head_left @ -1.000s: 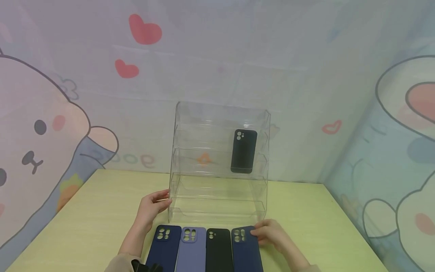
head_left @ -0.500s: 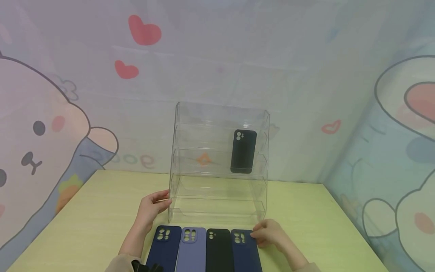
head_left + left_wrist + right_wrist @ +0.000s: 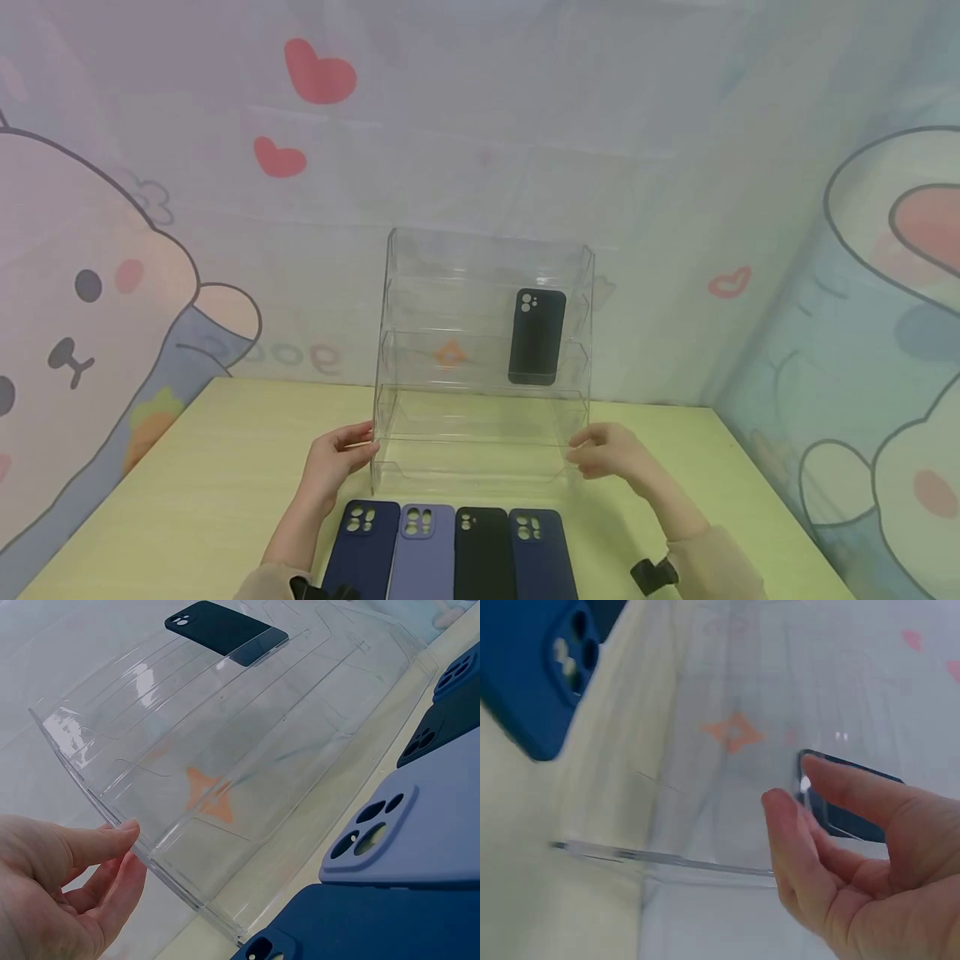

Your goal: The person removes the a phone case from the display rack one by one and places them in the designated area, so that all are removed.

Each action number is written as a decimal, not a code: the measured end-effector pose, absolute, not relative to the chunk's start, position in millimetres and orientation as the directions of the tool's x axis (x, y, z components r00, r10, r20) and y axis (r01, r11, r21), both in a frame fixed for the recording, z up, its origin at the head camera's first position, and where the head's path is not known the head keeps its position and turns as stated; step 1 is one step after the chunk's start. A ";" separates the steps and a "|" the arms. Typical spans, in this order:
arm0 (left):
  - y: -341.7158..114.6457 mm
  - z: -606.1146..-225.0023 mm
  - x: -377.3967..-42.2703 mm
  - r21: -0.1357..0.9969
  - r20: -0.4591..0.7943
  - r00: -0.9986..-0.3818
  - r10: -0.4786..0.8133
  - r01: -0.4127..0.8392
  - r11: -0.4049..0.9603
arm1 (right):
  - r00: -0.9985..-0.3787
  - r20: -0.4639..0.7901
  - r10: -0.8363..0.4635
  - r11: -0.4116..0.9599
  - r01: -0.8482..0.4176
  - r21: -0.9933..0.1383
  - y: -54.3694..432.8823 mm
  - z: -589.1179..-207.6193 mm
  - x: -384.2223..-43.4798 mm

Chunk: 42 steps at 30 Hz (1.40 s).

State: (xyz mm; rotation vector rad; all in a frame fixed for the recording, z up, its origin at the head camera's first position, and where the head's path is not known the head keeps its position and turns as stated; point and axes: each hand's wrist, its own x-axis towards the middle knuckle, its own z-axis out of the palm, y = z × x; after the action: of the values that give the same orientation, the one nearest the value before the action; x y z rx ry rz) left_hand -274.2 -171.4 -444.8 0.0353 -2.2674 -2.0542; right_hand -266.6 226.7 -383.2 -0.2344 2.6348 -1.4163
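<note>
Head view shows a clear stand (image 3: 480, 417) upright at the middle of the pale table (image 3: 187, 483), with one black case (image 3: 537, 337) leaning on an upper shelf toward the right. The left hand (image 3: 333, 462) rests its loosely spread fingers against the stand's left edge, thumb and fingertips just at the plastic wall without curling round it, as the left wrist view confirms. The right hand (image 3: 611, 454) sits at the stand's right edge, fingers relaxed and slightly bent, touching or all but touching the wall; which of the two cannot be told. Four cases lie flat in a row on the near side: a navy case (image 3: 362, 550), a lilac case (image 3: 422, 550), a second black case (image 3: 483, 552) and a blue case (image 3: 542, 552). The likely trouble is the light stand sliding or tipping if one hand pushes harder than the other, which could shake the shelved case loose, or drag the stand's base onto the row lying just in front of it.
</note>
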 end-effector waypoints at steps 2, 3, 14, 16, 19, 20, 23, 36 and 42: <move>-172.1 -445.1 -274.4 0.994 0.046 -0.996 -0.074 0.038 0.101 | -0.971 -0.016 -0.237 0.540 -0.118 -0.833 228.1 -371.2 -272.1; -172.5 -445.3 -274.5 0.994 0.048 -0.996 -0.074 0.040 0.103 | -0.969 0.002 -0.249 0.534 -0.139 -0.834 228.2 -364.8 -274.9; -174.2 -446.4 -274.7 0.994 0.048 -0.996 -0.076 0.040 0.103 | -0.948 0.240 -0.210 0.534 -0.317 -0.784 221.8 -304.2 -315.5; -174.0 -446.3 -274.7 0.994 0.048 -0.996 -0.078 0.040 0.101 | -0.948 0.262 -0.183 0.539 -0.320 -0.779 220.7 -297.8 -324.3; -173.5 -445.8 -274.5 0.994 0.048 -0.996 -0.079 0.040 0.097 | -0.949 0.281 -0.141 0.559 -0.311 -0.769 219.0 -290.2 -336.3; -173.2 -445.6 -274.5 0.995 0.047 -0.996 -0.079 0.040 0.095 | -0.949 0.287 -0.130 0.569 -0.309 -0.762 218.0 -288.0 -339.7; -172.2 -445.3 -274.7 0.995 0.049 -0.996 -0.079 0.041 0.094 | -0.947 0.301 -0.115 0.612 -0.306 -0.729 214.5 -281.9 -348.4; -167.8 -445.6 -275.7 0.994 0.061 -0.995 -0.080 0.053 0.091 | -0.948 0.302 -0.097 0.749 -0.270 -0.605 195.7 -271.5 -364.8; -166.3 -445.9 -276.6 0.995 0.061 -0.995 -0.073 0.055 0.088 | -0.948 0.313 -0.061 0.725 -0.258 -0.639 195.8 -277.0 -368.5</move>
State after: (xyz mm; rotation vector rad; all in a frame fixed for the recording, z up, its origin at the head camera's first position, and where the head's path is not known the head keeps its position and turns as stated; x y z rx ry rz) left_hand -276.6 -166.3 -445.9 0.0191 -2.2453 -2.0591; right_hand -368.5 195.8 -277.0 -0.2993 3.1669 -1.2434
